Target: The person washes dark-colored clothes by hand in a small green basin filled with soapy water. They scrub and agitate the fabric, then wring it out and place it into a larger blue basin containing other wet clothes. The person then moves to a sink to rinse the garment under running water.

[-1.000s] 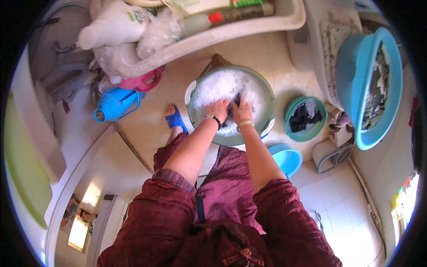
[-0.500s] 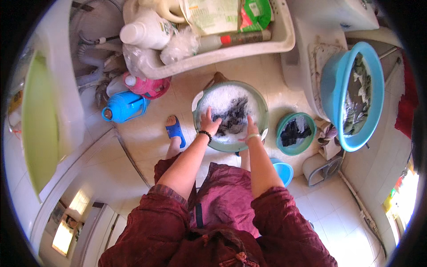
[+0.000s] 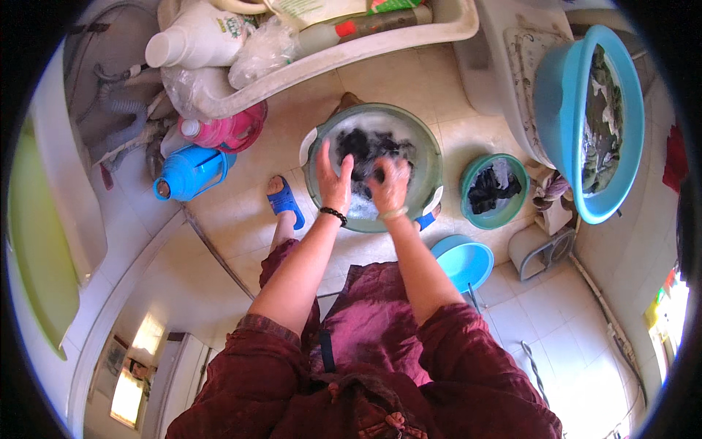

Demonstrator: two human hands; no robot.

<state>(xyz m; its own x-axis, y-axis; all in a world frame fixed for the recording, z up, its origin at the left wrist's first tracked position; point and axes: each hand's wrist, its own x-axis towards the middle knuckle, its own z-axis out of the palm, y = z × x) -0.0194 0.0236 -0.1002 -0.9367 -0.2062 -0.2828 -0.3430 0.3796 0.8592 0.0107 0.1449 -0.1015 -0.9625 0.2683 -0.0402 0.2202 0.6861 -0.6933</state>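
Observation:
A green basin (image 3: pixel 433 164) on the tiled floor between my feet holds sudsy water and dark wet cloth (image 3: pixel 363 150). My left hand (image 3: pixel 335 183) is over the basin's left part, beside the cloth. Its thumb stands apart from its fingers, and I see nothing held in it. Over the middle of the basin, at the cloth's lower right, is my right hand (image 3: pixel 390 187). Its fingers are bent and smeared by motion, so whether they grip the cloth cannot be made out. A dark beaded bracelet is on my left wrist, a pale bangle on my right.
Right of the basin stands a smaller green basin (image 3: pixel 466 192) with dark cloth; nearer is a light-blue basin (image 3: pixel 472 260). A large blue tub (image 3: pixel 556 110) with laundry sits higher at the right. A white bin (image 3: pixel 344 55) of bottles lies beyond. A blue flask (image 3: pixel 189 173) stands left.
My hands have come closer together, the right one moving left over the cloth. The dark cloth has shifted and fewer suds show. The view has moved slightly.

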